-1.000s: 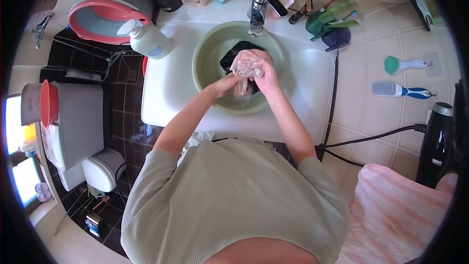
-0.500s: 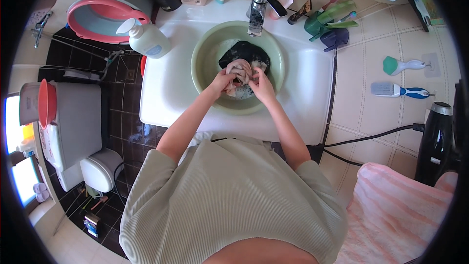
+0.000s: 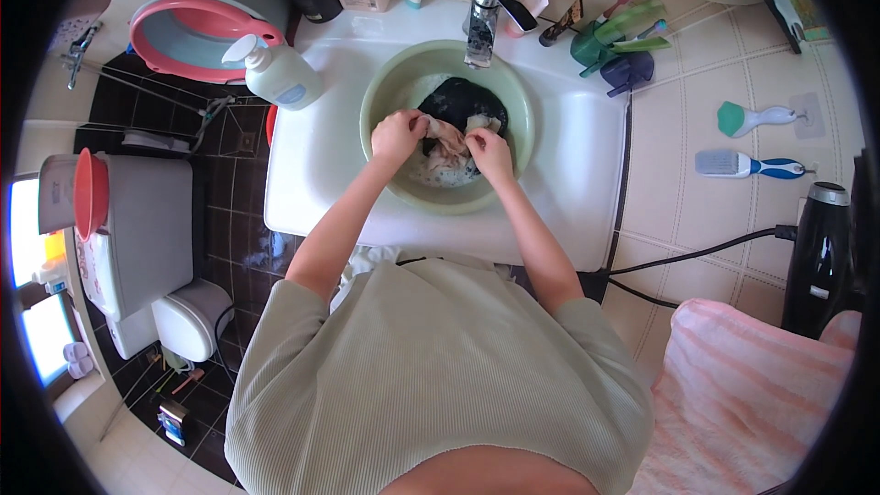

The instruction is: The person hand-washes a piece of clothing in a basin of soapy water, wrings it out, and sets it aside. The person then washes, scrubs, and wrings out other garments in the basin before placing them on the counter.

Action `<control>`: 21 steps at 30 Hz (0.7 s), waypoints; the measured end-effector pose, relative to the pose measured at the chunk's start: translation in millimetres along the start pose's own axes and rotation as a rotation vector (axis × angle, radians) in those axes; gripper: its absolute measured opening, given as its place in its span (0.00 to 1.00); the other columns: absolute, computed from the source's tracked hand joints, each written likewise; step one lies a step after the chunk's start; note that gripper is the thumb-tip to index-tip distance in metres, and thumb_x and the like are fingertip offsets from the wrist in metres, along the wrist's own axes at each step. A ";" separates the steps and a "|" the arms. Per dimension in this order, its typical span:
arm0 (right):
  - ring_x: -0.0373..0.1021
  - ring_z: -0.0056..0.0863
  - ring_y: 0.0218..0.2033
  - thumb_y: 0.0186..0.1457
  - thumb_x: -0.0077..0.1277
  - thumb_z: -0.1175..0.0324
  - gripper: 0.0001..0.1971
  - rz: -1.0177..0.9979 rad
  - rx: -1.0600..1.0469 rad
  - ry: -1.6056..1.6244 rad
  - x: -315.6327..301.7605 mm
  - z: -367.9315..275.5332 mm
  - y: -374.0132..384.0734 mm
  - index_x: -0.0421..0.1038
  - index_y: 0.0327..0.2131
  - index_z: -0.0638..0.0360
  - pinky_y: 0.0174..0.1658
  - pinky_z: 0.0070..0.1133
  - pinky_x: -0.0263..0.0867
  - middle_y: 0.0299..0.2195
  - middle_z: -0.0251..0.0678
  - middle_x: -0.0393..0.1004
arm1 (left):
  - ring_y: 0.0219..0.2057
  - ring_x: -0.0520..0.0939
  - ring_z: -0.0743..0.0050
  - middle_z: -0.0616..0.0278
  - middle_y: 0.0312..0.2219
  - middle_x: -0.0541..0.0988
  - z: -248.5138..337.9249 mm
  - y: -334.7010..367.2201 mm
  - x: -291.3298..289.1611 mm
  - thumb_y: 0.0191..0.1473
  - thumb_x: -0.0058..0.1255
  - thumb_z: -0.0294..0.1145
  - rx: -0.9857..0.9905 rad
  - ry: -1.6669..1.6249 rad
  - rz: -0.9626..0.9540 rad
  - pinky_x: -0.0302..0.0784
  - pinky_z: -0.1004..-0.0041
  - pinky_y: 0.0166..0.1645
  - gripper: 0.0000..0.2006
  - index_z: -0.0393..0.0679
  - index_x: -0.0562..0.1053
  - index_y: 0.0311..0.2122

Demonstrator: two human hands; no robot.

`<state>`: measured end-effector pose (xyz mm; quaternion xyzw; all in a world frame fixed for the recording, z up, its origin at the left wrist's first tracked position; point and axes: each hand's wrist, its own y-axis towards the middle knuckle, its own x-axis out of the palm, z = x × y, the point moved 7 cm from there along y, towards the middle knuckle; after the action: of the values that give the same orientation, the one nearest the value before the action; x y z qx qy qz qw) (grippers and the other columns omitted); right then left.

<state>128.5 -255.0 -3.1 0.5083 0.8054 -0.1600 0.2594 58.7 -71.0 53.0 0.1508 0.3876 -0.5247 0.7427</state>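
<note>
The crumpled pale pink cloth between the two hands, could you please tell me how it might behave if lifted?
The crumpled pale pink cloth would probably hang limp, since it bunches in soft folds. It is likely heavy for its size and may feel slippery, as it sits among suds in the round pale green basin.

Person's attire, seen from above: a pale grey-green top (image 3: 440,348), finely ribbed lengthwise and softly creased, with a broad curved neckline (image 3: 486,446) and loose short sleeves (image 3: 291,316); forearms (image 3: 341,215), left hand (image 3: 396,136) and right hand (image 3: 491,156) bare.
</note>
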 end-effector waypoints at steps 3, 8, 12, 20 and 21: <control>0.71 0.33 0.25 0.40 0.53 0.56 0.15 -0.089 0.002 0.137 8.1 -32.3 -1.9 0.70 0.29 0.55 0.29 0.24 0.66 0.23 0.36 0.73 | 0.27 0.76 0.54 0.55 0.25 0.76 18.6 -8.3 -20.4 0.45 0.47 0.40 0.317 0.048 0.280 0.71 0.63 0.33 0.10 0.47 0.76 0.25; 0.71 0.35 0.26 0.36 0.55 0.58 0.15 -0.072 0.023 -0.124 10.8 -56.3 -1.9 0.69 0.28 0.56 0.30 0.26 0.66 0.23 0.38 0.73 | 0.25 0.75 0.55 0.53 0.23 0.75 41.7 -2.5 -22.0 0.46 0.47 0.38 0.357 -0.141 0.102 0.70 0.65 0.32 0.11 0.42 0.75 0.25; 0.70 0.41 0.25 0.37 0.52 0.63 0.12 -0.011 -0.042 -0.164 10.2 -53.0 2.2 0.70 0.28 0.56 0.30 0.31 0.66 0.22 0.42 0.72 | 0.23 0.73 0.57 0.51 0.21 0.73 24.4 7.6 -19.8 0.49 0.44 0.37 0.140 -0.317 0.066 0.68 0.68 0.31 0.12 0.39 0.72 0.28; 0.71 0.30 0.32 0.49 0.42 0.63 0.16 0.058 0.051 0.093 -19.5 1.0 7.2 0.69 0.37 0.65 0.34 0.22 0.64 0.29 0.47 0.73 | 0.18 0.67 0.83 0.69 0.16 0.69 -16.5 14.8 -1.5 0.55 0.39 0.38 -0.217 -0.792 -0.156 0.62 0.78 0.24 0.14 0.39 0.68 0.26; 0.71 0.30 0.32 0.49 0.42 0.63 0.16 0.063 0.055 0.092 -25.6 9.1 8.0 0.69 0.37 0.65 0.34 0.22 0.64 0.29 0.47 0.73 | 0.18 0.67 0.83 0.69 0.16 0.69 -20.4 17.5 2.9 0.55 0.39 0.38 -0.214 -0.791 -0.163 0.62 0.78 0.24 0.14 0.39 0.68 0.26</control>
<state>146.9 -275.2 4.3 0.5471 0.7955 -0.1501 0.2130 66.3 -53.0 34.4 -0.1717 0.1353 -0.5559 0.8020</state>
